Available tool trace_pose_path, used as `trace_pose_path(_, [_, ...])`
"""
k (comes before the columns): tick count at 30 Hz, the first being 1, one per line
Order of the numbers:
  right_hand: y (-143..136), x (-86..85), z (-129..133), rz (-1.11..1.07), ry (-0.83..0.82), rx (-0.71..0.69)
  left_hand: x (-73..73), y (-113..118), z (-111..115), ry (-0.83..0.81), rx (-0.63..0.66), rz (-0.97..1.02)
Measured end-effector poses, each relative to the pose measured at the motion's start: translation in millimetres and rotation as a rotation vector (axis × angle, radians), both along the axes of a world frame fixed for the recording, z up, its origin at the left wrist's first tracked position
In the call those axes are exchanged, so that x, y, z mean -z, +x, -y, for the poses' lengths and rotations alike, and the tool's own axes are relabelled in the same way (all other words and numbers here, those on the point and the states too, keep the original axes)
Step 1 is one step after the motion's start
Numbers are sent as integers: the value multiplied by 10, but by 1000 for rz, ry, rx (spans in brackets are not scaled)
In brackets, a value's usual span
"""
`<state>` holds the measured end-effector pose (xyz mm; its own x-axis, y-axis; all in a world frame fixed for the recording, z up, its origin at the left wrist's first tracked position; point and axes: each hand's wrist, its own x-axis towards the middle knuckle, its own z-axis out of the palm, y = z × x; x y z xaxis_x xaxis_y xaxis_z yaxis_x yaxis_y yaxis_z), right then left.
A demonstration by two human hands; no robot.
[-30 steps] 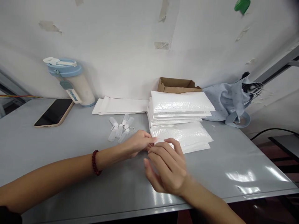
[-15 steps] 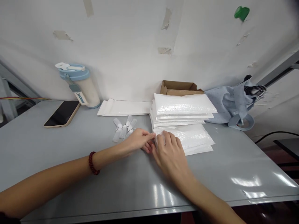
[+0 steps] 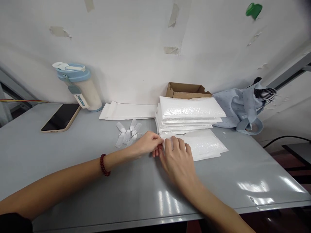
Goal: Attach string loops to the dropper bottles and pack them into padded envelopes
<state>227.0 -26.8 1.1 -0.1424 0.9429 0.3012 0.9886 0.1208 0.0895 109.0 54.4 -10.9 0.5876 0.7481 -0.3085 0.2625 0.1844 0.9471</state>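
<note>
A white padded bubble mailer (image 3: pixel 204 142) lies at an angle on another one, just in front of a taller stack. At its left end my left hand (image 3: pixel 152 143) is closed, thumb and fingers pinching the edge. My right hand (image 3: pixel 179 160) rests over the same end with bent fingers, its thumb close to my left fingertips. The exact grip under the fingers is hidden. Several small clear plastic dropper bottles (image 3: pixel 126 136) lie in a loose cluster left of my left hand.
Behind the mailer rises a stack of bubble mailers (image 3: pixel 191 108). Flat white mailers (image 3: pixel 133 111) lie along the wall, near an open cardboard box (image 3: pixel 187 89). A blue cloth bag (image 3: pixel 233 106) sits right; a tumbler (image 3: pixel 84 90) and phone (image 3: pixel 62 117) stand and lie left.
The top mailer has shifted slightly to the right over the one beneath it. My left hand has moved a little right, its fingers now more tightly closed at the edge. The view has shifted slightly.
</note>
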Motion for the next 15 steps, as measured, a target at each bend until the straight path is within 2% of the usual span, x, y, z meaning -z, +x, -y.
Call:
trace_pose_path(10, [-5, 6, -18, -30, -8, -15, -23, 24, 53, 28, -25, -29])
trace_pose_path(15, [15, 23, -32, -11, 4, 12, -54, -166, 98, 85, -88, -108])
